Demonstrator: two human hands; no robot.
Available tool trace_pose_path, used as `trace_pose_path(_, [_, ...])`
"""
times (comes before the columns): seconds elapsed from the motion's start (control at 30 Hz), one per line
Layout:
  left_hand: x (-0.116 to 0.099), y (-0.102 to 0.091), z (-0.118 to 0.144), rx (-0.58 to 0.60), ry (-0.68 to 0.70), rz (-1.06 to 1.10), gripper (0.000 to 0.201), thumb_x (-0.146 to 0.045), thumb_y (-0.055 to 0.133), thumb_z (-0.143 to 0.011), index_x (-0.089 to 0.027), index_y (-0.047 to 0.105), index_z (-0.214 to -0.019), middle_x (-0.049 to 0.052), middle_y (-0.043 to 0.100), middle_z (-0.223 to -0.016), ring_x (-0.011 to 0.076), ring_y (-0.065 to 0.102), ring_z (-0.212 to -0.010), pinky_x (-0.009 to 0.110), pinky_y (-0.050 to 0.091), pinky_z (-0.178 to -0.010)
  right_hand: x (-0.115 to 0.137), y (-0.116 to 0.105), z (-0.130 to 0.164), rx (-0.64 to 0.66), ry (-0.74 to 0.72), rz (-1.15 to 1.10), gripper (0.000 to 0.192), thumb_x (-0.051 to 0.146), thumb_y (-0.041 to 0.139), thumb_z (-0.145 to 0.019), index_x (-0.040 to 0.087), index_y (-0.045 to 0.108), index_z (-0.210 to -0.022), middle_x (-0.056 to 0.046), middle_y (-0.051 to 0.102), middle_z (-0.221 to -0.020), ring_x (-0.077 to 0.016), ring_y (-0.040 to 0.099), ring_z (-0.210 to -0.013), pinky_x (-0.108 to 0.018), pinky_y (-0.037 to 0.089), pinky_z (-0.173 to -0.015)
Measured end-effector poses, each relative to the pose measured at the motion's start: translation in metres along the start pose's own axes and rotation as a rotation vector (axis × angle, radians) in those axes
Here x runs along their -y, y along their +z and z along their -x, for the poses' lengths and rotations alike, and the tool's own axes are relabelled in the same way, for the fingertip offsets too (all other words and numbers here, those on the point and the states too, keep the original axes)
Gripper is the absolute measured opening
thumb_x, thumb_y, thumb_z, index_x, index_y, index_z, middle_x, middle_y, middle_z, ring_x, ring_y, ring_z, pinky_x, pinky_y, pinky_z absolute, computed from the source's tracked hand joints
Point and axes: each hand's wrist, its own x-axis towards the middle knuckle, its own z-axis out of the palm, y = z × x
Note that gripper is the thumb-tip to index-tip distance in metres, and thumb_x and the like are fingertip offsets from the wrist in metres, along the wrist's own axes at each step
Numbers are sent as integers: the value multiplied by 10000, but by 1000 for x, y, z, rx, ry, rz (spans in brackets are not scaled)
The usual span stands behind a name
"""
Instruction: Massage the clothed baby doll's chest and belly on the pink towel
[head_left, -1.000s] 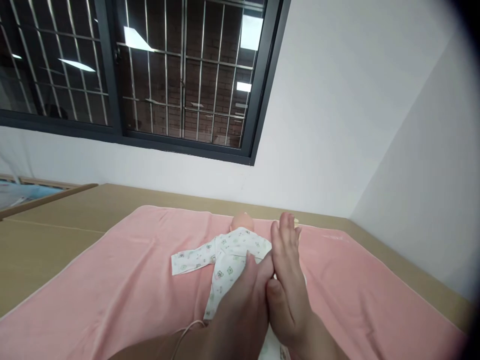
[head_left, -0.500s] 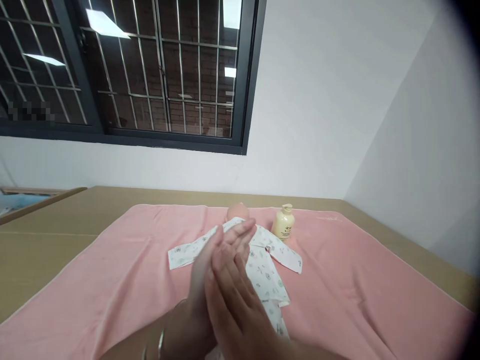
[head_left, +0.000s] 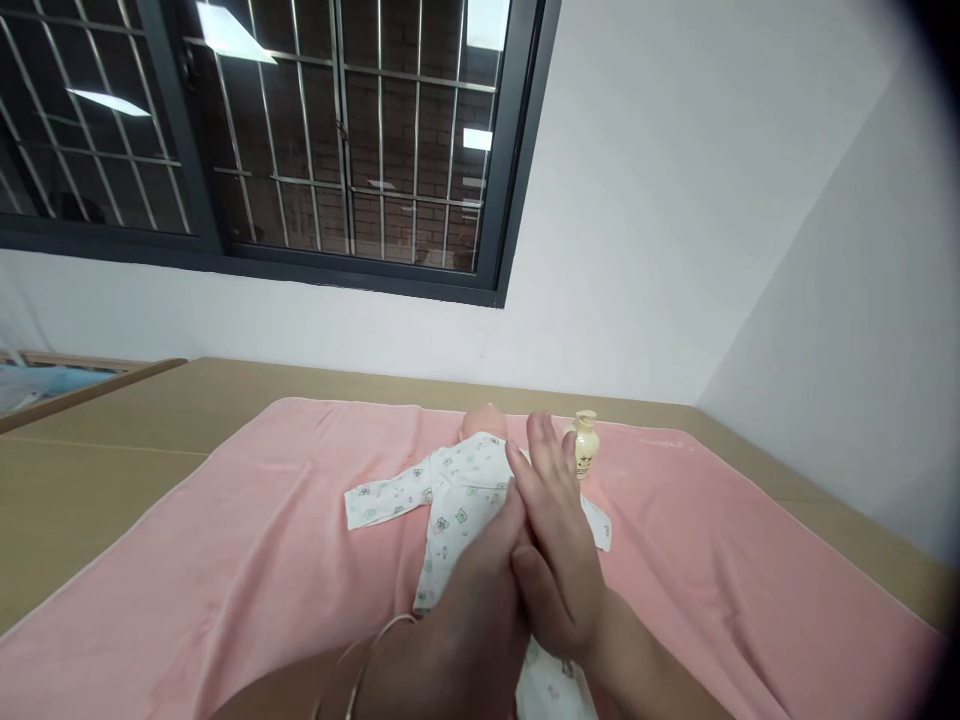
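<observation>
My left hand [head_left: 484, 575], with bangles at the wrist, is pressed palm to palm against my right hand [head_left: 561, 540]. The right hand's fingers are stretched out and point away from me. Part of the left hand's fingers is hidden behind the right. Beyond and below both hands lies a doll [head_left: 484, 422] in a white printed outfit [head_left: 457, 500], its sleeves spread sideways. My hands cover part of its body. A pale yellow pump bottle [head_left: 586, 442] stands just past my right fingertips, partly hidden by them.
A pink blanket [head_left: 277, 520] with a few folds covers much of the tan padded surface [head_left: 105, 470]. White walls [head_left: 637, 200] rise behind and to the right. A barred window [head_left: 360, 140] is at upper left, with a bluish item [head_left: 52, 382] beyond the left edge.
My hands have rubbed against each other: the right has slid forward, the left back towards me. Both appear further right, and the view has shifted slightly.
</observation>
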Motion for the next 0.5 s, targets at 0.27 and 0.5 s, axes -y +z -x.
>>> trace_pose_path(0.27, [-51, -4, 10, -58, 36, 23, 608, -561, 299, -960, -182, 488, -1396, 104, 564, -1373, 281, 349, -1428, 444, 276, -1192, 31, 24, 13, 109, -81, 116, 661, 276, 358, -984, 60, 89, -1547, -165, 157, -1595, -339, 101, -1472, -585, 256, -1161])
trace_pose_path(0.5, [-46, -5, -10, 44, 322, -92, 634, -570, 182, -964, -255, 314, -1497, 53, 346, -1565, 221, 196, -1493, 450, 156, -1226, 55, 58, 33, -153, -261, 279, 476, 390, 653, -891, 225, 561, -1328, -111, 561, -1368, -312, 359, -1398, -456, 438, -1091])
